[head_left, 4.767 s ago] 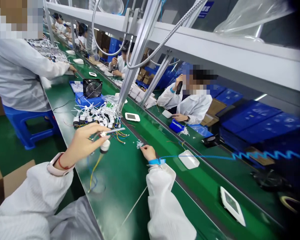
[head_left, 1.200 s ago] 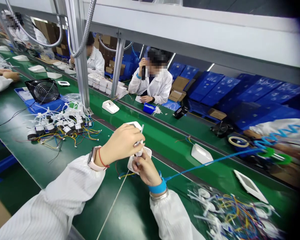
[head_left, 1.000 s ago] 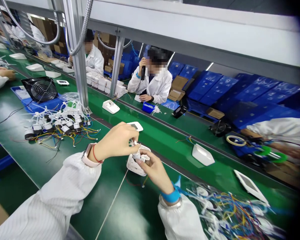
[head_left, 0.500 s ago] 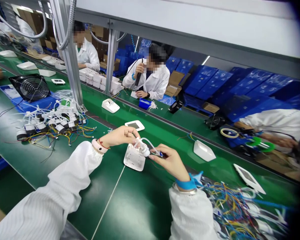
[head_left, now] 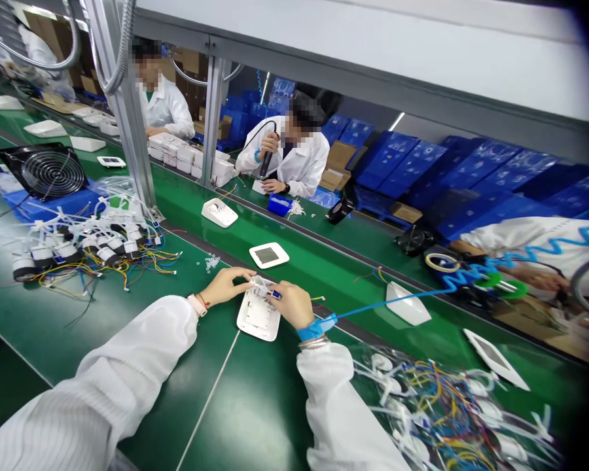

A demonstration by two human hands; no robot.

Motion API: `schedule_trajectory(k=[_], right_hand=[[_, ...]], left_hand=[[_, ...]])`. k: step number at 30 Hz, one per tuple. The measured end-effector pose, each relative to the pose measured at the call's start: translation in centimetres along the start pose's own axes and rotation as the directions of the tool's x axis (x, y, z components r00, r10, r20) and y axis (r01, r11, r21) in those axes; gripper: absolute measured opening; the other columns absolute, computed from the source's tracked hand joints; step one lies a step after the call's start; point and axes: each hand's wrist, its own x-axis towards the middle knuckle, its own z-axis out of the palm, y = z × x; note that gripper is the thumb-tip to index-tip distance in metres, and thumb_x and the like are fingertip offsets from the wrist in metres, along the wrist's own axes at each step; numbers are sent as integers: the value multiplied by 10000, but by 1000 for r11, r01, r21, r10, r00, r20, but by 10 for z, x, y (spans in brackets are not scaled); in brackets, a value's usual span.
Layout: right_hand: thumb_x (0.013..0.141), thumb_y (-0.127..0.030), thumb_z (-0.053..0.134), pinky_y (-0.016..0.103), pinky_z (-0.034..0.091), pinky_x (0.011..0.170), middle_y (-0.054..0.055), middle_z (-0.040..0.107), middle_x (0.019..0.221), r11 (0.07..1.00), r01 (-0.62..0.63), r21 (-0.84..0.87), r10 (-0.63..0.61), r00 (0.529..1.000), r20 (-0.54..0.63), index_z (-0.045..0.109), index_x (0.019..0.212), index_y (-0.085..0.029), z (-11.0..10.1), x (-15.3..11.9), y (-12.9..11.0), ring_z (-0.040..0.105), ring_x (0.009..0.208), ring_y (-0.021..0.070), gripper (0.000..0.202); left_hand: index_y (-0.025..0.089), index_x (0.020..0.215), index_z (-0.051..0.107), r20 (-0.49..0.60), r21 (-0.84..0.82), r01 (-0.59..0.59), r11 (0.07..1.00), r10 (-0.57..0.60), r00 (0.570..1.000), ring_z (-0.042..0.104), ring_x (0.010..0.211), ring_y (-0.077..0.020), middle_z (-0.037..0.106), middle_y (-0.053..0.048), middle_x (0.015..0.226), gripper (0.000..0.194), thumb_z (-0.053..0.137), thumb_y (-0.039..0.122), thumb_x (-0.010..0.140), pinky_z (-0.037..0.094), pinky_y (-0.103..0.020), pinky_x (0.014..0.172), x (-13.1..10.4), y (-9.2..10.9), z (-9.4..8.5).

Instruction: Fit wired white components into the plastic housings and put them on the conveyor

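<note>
A white plastic housing lies on the green bench, its hollow inside facing up. At its far end sits a small white part with tubing, partly covered by my fingers. My left hand comes in from the left, thumb and fingers pinched on this part at the housing's edge. From the other side my right hand is closed on the same part, by a small blue piece. Thin wires with a connector stick out beyond my right hand.
Left lie wired motors with tubes and a black fan; right, a heap of wired parts. Beyond my hands are a white display cover and a housing. A blue coiled cord runs from my right wrist. Co-workers sit opposite.
Both hands have come down, bringing the white tubed part from above the housing into its far end. My right hand has moved left, and its coiled cord has come into view.
</note>
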Motion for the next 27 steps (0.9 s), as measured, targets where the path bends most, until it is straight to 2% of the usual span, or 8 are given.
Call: schedule_trajectory(k=[7, 10, 13, 15, 17, 20, 23, 27], right_hand=[[824, -377, 519, 238, 346, 578, 7, 624, 868, 999, -24, -32, 27, 996, 81, 670, 954, -292, 3, 1, -4, 592, 779, 148, 216], [791, -462, 548, 253, 334, 561, 14, 613, 833, 1000, -10, 8, 9, 999, 53, 680, 928, -276, 2, -2, -3, 579, 731, 154, 266], [779, -468, 567, 290, 353, 623, 45, 606, 823, 999, 35, 34, -31, 993, -113, 688, 893, -238, 0, -6, -2, 549, 771, 189, 284], [802, -398, 562, 330, 363, 716, 70, 610, 879, 993, 105, 51, -87, 960, -266, 679, 876, -216, 2, -6, -4, 517, 871, 223, 229], [824, -290, 543, 350, 365, 784, 75, 616, 938, 972, 213, 100, -168, 927, -336, 657, 890, -204, 7, -3, -11, 490, 935, 228, 157], [822, -181, 520, 335, 390, 780, 64, 638, 896, 938, 289, 192, -230, 932, -282, 630, 903, -190, 19, 5, -22, 506, 869, 205, 137], [829, -180, 516, 320, 408, 751, 59, 652, 839, 929, 275, 246, -212, 943, -255, 638, 880, -188, 29, 10, -25, 518, 805, 195, 132], [829, -190, 534, 314, 411, 765, 44, 679, 823, 893, 360, 271, -288, 918, -271, 671, 845, -197, 31, 9, -16, 530, 790, 188, 138]], left_hand=[[164, 837, 634, 61, 58, -31, 998, 27, 998, 569, 1068, -205, 669, -86, 1046, 132, 611, 277, 773, 407, -329, 947, -1, -4, 0], [172, 855, 634, 80, 95, -48, 994, 40, 996, 554, 1084, -204, 661, -79, 1068, 140, 589, 288, 790, 394, -342, 957, -1, -3, -1], [180, 856, 636, 96, 127, -66, 990, 54, 994, 547, 1088, -205, 655, -73, 1085, 138, 585, 292, 795, 391, -351, 955, -1, -4, -3], [182, 854, 638, 101, 140, -74, 987, 60, 993, 546, 1088, -206, 651, -73, 1098, 138, 595, 296, 790, 387, -353, 956, -1, -5, -3], [182, 855, 642, 107, 145, -81, 986, 65, 992, 553, 1076, -202, 650, -75, 1102, 143, 599, 301, 788, 387, -347, 954, -1, -6, -3], [179, 859, 647, 120, 143, -87, 986, 70, 990, 564, 1055, -190, 649, -76, 1104, 147, 591, 299, 796, 394, -326, 943, 0, -8, -4], [185, 856, 653, 139, 140, -88, 986, 69, 988, 563, 1056, -183, 647, -66, 1111, 135, 590, 288, 796, 389, -315, 943, 1, -9, -6], [199, 870, 661, 220, 182, -124, 976, 82, 972, 530, 1097, -205, 633, -50, 1141, 229, 697, 341, 694, 366, -319, 958, 3, -12, -11]])
